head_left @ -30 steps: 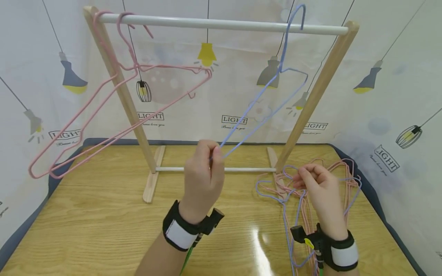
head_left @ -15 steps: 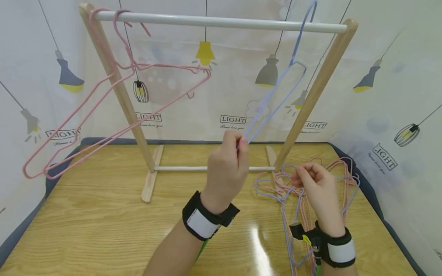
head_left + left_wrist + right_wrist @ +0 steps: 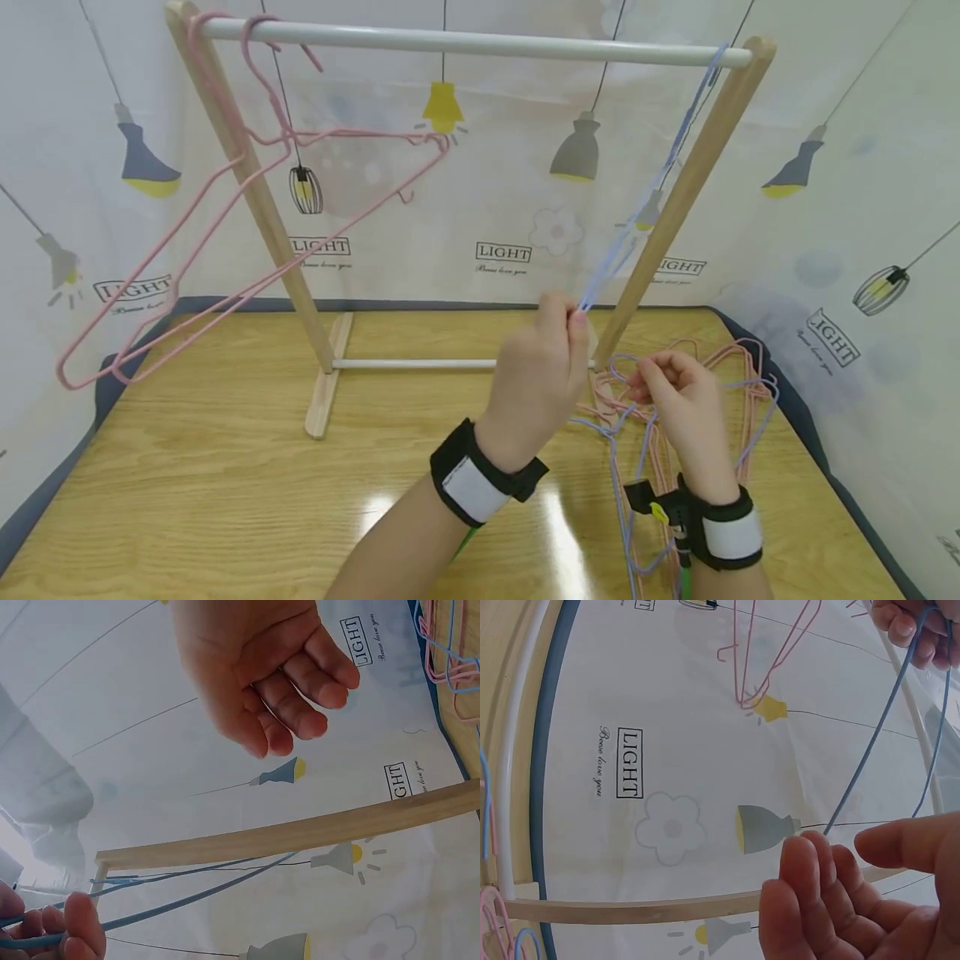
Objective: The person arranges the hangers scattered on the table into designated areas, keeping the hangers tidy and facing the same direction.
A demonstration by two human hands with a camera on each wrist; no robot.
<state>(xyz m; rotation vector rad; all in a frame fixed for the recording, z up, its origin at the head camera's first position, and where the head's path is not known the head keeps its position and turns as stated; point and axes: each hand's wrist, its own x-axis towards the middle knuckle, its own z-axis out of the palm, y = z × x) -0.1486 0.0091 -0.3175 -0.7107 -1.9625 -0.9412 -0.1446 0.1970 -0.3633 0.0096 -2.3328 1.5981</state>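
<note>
My left hand (image 3: 536, 383) grips a blue wire hanger (image 3: 684, 125) by one end. The hanger slants up and right, its hook end at the right end of the white rail (image 3: 450, 37). In the left wrist view, fingers (image 3: 81, 922) curl round the blue wire (image 3: 199, 894). My right hand (image 3: 681, 404) hovers near the pile of hangers (image 3: 652, 450), fingers loosely bent. The right wrist view shows that right hand (image 3: 840, 907) with nothing between thumb and fingers. Two pink hangers (image 3: 198, 187) hang at the rail's left end.
The rail tops a stand with wooden posts (image 3: 251, 192) and a low white crossbar (image 3: 412, 364). Pink and blue hangers lie tangled by the right post (image 3: 686, 179). A printed backdrop (image 3: 420, 225) rises behind the wooden table (image 3: 225, 475).
My left hand has moved right with the blue hanger. The hanger's hook end has shifted right and down, from above the rail to its right end. My right hand stays nearly still.
</note>
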